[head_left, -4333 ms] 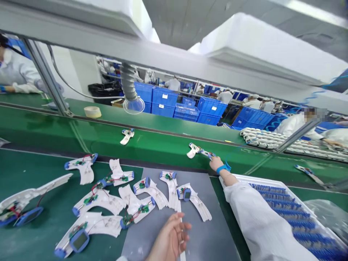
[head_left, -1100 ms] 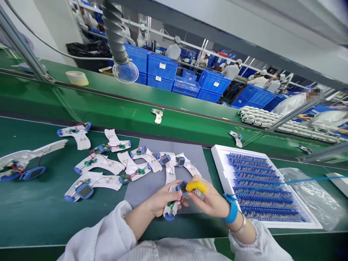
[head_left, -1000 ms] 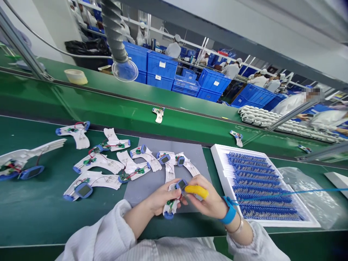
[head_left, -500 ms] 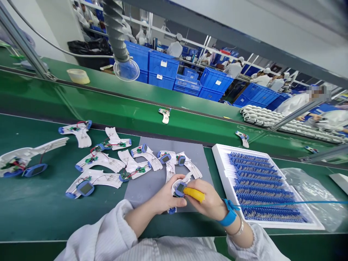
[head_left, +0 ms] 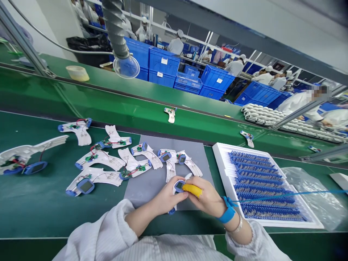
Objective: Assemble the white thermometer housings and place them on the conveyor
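Both my hands hold one white gun-shaped half shell (head_left: 178, 184) with a blue display module, over the grey mat (head_left: 152, 181). My left hand (head_left: 165, 197) grips its lower part from the left. My right hand (head_left: 208, 197), with a yellow finger cot on one finger and a blue wrist strap, pinches the blue module at the top. Several more half shells (head_left: 100, 159) with green boards and red wires lie spread to the left on the mat and the green bench.
A white foam tray (head_left: 221, 159) full of blue parts stands to the right, a clear plastic bag (head_left: 320, 195) beyond it. Behind runs a green conveyor (head_left: 122, 108) carrying two shells. A tape roll (head_left: 77, 72), an extraction hose and blue crates lie beyond; other workers stand far back.
My right hand came back from reaching to the conveyor. Both hands took up a shell, and in the last second turned it so that its blue display faces up.
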A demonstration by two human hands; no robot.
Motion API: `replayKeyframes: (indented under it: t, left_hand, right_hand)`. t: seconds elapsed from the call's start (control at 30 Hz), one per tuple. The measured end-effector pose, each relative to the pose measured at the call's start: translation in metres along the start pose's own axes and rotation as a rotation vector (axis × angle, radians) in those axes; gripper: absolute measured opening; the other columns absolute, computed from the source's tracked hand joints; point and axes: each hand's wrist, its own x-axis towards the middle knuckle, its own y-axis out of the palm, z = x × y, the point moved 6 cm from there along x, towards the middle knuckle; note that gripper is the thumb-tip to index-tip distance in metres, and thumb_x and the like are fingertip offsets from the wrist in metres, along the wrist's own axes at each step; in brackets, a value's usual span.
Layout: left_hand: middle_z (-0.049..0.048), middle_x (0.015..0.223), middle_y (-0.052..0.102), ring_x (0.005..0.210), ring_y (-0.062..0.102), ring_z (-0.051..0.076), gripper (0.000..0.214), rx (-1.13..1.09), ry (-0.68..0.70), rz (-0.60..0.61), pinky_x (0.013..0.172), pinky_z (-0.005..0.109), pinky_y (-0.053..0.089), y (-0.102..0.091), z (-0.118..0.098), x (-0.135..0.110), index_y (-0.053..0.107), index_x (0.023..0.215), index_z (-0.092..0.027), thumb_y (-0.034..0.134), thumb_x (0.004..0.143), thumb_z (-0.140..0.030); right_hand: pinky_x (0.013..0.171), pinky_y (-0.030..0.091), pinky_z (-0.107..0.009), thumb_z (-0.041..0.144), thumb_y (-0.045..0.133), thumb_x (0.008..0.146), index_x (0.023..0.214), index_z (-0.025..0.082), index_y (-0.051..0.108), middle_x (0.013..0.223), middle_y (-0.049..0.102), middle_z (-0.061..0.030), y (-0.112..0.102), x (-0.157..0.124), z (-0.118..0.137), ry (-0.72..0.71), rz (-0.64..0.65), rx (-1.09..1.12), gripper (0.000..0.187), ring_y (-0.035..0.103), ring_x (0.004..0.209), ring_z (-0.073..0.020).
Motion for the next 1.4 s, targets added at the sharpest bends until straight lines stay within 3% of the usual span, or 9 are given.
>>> replayKeyframes:
  t: [0.3, 0.47, 0.73, 0.8, 0.9, 1.0, 1.27, 1.4]
  left_hand:
    - [0.0092, 0.116, 0.049, 0.11, 0.045, 0.023, 0.036, 0.232, 0.2, -0.107, 0.098, 0.037, 0.031, -0.004, -0.008, 0.0, 0.046, 0.106, -0.019, 0.057, 0.072, -0.02]
    - [0.0073, 0.105, 0.056, 0.099, 0.052, 0.022, 0.038, 0.198, 0.113, -0.043, 0.09, 0.036, 0.038, -0.003, -0.007, -0.001, 0.046, 0.107, -0.017, 0.059, 0.072, -0.026]
    - [0.0072, 0.109, 0.056, 0.103, 0.051, 0.021, 0.036, 0.139, 0.209, -0.063, 0.092, 0.032, 0.036, -0.003, -0.014, -0.006, 0.048, 0.109, -0.017, 0.056, 0.076, -0.027]
    - [0.0041, 0.094, 0.06, 0.089, 0.055, 0.019, 0.03, 0.006, 0.143, -0.046, 0.082, 0.03, 0.041, -0.001, -0.009, -0.003, 0.052, 0.101, -0.017, 0.06, 0.073, -0.027]
    - [-0.0011, 0.069, 0.059, 0.063, 0.056, 0.013, 0.026, -0.451, -0.099, -0.093, 0.063, 0.024, 0.044, -0.002, 0.009, 0.003, 0.056, 0.089, -0.015, 0.065, 0.068, -0.029]
    - [0.0013, 0.072, 0.064, 0.067, 0.059, 0.013, 0.025, -0.742, -0.239, -0.223, 0.065, 0.022, 0.046, -0.005, 0.02, 0.007, 0.059, 0.086, -0.014, 0.065, 0.067, -0.029]
    - [0.0073, 0.074, 0.069, 0.068, 0.065, 0.018, 0.017, -0.866, -0.316, -0.25, 0.067, 0.028, 0.052, -0.006, 0.021, 0.009, 0.061, 0.084, -0.01, 0.058, 0.073, -0.023]
    - [0.0081, 0.072, 0.069, 0.065, 0.065, 0.018, 0.014, -0.871, -0.339, -0.248, 0.066, 0.029, 0.054, -0.004, 0.024, 0.007, 0.062, 0.081, -0.009, 0.057, 0.074, -0.02]
  right_hand:
    - [0.067, 0.048, -0.03, 0.014, 0.043, 0.085, 0.105, 0.019, 0.05, 0.091, 0.06, -0.007, 0.001, -0.001, 0.001, -0.03, -0.009, 0.003, 0.022, 0.055, 0.078, -0.0162]
    - [0.066, 0.049, -0.029, 0.012, 0.045, 0.083, 0.104, 0.017, 0.049, 0.086, 0.06, -0.0071, 0.001, -0.001, 0.004, -0.009, -0.063, 0.031, 0.022, 0.054, 0.076, -0.0162]
    - [0.066, 0.049, -0.029, 0.014, 0.046, 0.082, 0.1, 0.017, 0.05, 0.081, 0.059, -0.0063, 0.002, -0.001, 0.004, 0.026, -0.085, 0.044, 0.019, 0.056, 0.076, -0.0162]
    - [0.065, 0.049, -0.029, 0.015, 0.047, 0.082, 0.101, 0.019, 0.05, 0.082, 0.058, -0.0057, 0.003, -0.002, 0.002, 0.063, -0.099, 0.079, 0.019, 0.056, 0.076, -0.0161]
    - [0.067, 0.049, -0.031, 0.019, 0.053, 0.08, 0.105, 0.021, 0.048, 0.088, 0.055, -0.0062, 0.001, -0.007, -0.007, 0.182, -0.189, 0.103, 0.025, 0.055, 0.079, -0.0176]
    - [0.073, 0.049, -0.036, 0.021, 0.056, 0.079, 0.108, 0.02, 0.045, 0.095, 0.051, -0.008, -0.003, -0.013, -0.016, 0.319, -0.304, 0.102, 0.031, 0.054, 0.085, -0.0203]
    - [0.079, 0.046, -0.04, 0.018, 0.049, 0.082, 0.111, 0.02, 0.044, 0.099, 0.049, -0.0094, -0.001, -0.008, -0.016, 0.323, -0.228, 0.033, 0.03, 0.049, 0.093, -0.0225]
    - [0.071, 0.045, -0.037, 0.018, 0.048, 0.082, 0.097, 0.019, 0.053, 0.087, 0.051, -0.0069, 0.002, -0.007, -0.021, 0.337, -0.174, -0.003, 0.015, 0.049, 0.082, -0.0203]
